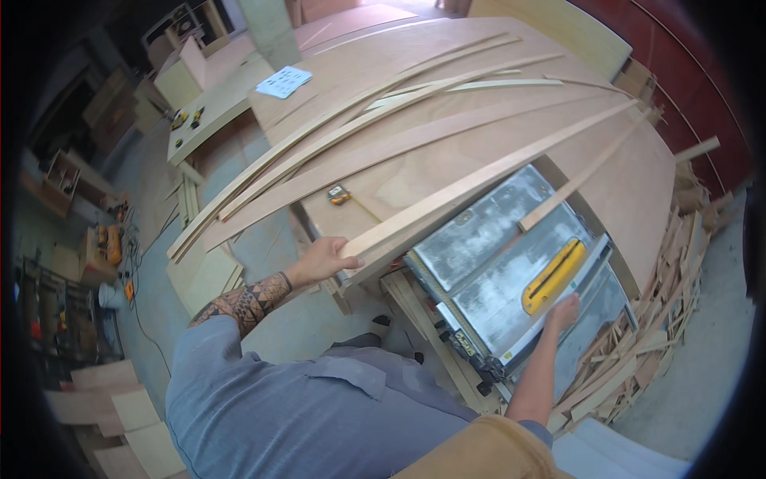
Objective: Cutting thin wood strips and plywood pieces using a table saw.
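My left hand (pixel 325 257) is closed on the near end of a long, pale wood strip (pixel 479 177), its thumb lying along the top. The strip runs away to the far right, along the bench edge beside the table saw (pixel 471 239). At the right, my right hand (pixel 563 310) is closed against the saw's silver fence (pixel 523 339), by the yellow throat plate (pixel 552 275). A small greenish bit shows at its fingers; what they hold is hidden. No blade can be made out. Past the plate, a narrow strip (pixel 586 172) lies partly over the saw's far edge.
Several long strips (pixel 383 120) fan across the large plywood bench (pixel 638 168). On it lie a tape measure (pixel 338 194) and a printed sheet (pixel 284 81). Offcuts (pixel 662 319) heap up right of the saw. A cable (pixel 140 307) trails over the floor at left.
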A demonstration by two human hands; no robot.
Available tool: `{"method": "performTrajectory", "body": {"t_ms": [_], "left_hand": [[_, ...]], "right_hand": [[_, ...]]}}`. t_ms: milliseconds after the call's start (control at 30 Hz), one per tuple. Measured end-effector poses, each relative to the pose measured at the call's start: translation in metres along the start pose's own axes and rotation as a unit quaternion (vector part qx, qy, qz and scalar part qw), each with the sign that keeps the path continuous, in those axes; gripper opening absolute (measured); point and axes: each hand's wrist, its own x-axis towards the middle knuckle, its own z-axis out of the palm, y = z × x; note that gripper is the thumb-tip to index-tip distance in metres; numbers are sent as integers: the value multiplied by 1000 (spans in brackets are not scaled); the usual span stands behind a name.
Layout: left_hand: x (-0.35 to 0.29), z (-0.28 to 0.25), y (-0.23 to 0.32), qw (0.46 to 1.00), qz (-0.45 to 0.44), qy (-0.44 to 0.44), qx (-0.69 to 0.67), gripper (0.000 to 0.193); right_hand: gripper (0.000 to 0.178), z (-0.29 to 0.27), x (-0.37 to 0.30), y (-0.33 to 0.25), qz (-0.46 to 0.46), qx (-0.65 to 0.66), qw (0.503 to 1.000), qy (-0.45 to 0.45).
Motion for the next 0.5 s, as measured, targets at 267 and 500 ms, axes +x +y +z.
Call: {"method": "performTrajectory", "body": {"t_ms": [267,500], "left_hand": [[-74,-57,-86,998,-51,36,-13,45],[-74,-187,-151,980,-3,160,116,44]], "right_hand": [[52,-74,-125,32,-145,239,937,209],[37,-2,-390,15,-147,204,959,128]]}}
